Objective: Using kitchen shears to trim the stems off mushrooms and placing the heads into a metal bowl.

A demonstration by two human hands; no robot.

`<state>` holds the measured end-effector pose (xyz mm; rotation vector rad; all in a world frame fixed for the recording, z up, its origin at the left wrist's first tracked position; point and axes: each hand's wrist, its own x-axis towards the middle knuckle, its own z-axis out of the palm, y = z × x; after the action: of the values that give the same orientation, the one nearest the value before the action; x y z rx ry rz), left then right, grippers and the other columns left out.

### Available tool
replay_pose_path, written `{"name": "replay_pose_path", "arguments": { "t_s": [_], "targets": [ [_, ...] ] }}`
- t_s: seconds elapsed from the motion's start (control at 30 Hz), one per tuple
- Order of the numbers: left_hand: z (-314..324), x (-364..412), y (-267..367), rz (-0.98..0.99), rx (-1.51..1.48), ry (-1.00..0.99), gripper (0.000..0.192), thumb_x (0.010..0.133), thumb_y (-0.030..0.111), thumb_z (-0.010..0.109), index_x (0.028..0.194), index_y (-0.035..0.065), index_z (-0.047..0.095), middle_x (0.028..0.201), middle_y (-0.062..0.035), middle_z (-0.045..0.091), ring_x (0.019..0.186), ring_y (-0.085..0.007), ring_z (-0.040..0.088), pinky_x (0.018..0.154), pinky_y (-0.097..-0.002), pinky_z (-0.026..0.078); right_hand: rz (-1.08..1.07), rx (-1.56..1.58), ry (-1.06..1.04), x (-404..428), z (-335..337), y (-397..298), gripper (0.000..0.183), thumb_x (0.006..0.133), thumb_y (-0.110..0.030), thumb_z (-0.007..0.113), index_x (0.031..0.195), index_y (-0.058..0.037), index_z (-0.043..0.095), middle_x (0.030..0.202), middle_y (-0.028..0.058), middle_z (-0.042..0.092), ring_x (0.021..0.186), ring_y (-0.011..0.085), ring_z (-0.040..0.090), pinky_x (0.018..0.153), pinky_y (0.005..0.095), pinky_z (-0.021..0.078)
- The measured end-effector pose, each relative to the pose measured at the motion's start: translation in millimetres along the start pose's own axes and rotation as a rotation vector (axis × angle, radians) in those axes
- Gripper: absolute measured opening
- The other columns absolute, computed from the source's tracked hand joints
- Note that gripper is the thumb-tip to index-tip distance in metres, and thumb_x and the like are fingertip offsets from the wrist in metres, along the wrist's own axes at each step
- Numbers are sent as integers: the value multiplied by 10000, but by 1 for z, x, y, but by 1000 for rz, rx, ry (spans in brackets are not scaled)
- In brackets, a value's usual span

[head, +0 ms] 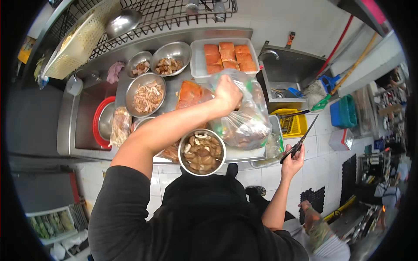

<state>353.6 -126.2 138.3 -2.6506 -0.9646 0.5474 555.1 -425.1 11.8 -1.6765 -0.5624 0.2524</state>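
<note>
My left hand (228, 93) grips the gathered top of a clear plastic bag (241, 127) with green marks; dark contents show low in it. In my right hand (292, 163), over the floor to the right, is a pair of black-handled scissors (304, 136), blades pointing up and away. A steel bowl (202, 174) of sliced brown mushrooms (203, 155) sits at the counter's front edge, before my body. Behind my left forearm lies a slab of orange-skinned meat (189, 93), partly hidden. Left of it stands a steel bowl (128, 94) of cut meat strips (148, 98).
Two smaller steel bowls (187, 52) and a white tub (196, 70) of orange-skinned meat blocks (228, 55) line the back. A sink (86, 101) lies left, another sink (294, 70) right. A yellow basket (302, 122) stands on the floor. A person's tattooed arm (316, 225) is behind me, right.
</note>
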Motion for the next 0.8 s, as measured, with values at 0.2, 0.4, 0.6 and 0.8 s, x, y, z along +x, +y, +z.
{"name": "replay_pose_path", "arguments": {
  "t_s": [0.2, 0.4, 0.6, 0.8],
  "targets": [
    [1, -67, -46, 296, -712, 669, 415, 777, 146, 781, 1168, 92, 652, 1218, -90, 577, 1139, -383, 555, 925, -565, 454, -42, 226, -139, -110, 50, -118, 590, 953, -52, 746, 1462, 12, 454, 901, 111, 726, 671, 144, 686, 544, 254, 539],
    [37, -116, -107, 137, -1452, 1030, 544, 692, 191, 908, 1120, 75, 594, 1142, -121, 560, 1133, -309, 586, 997, -410, 477, -44, 167, -150, -192, 76, -159, 659, 928, -17, 756, 1515, 2, 456, 938, 102, 730, 668, 115, 667, 546, 234, 527],
    [228, -177, -247, -316, -1579, 710, 600, 689, 175, 953, 1179, 83, 620, 1149, -125, 705, 1089, -241, 664, 954, -394, 533, 112, 246, -406, -239, 115, -188, 722, 928, -55, 771, 1558, -17, 422, 972, 118, 739, 662, 94, 647, 547, 220, 501],
    [328, -180, -290, -306, -1148, 512, 534, 879, 128, 771, 1386, 43, 626, 1471, -198, 584, 1357, -381, 544, 1162, -427, 423, 262, 298, -665, -250, 191, -197, 722, 919, -32, 775, 1539, 48, 415, 952, 105, 706, 774, 125, 657, 687, 283, 556]
  ]
}}
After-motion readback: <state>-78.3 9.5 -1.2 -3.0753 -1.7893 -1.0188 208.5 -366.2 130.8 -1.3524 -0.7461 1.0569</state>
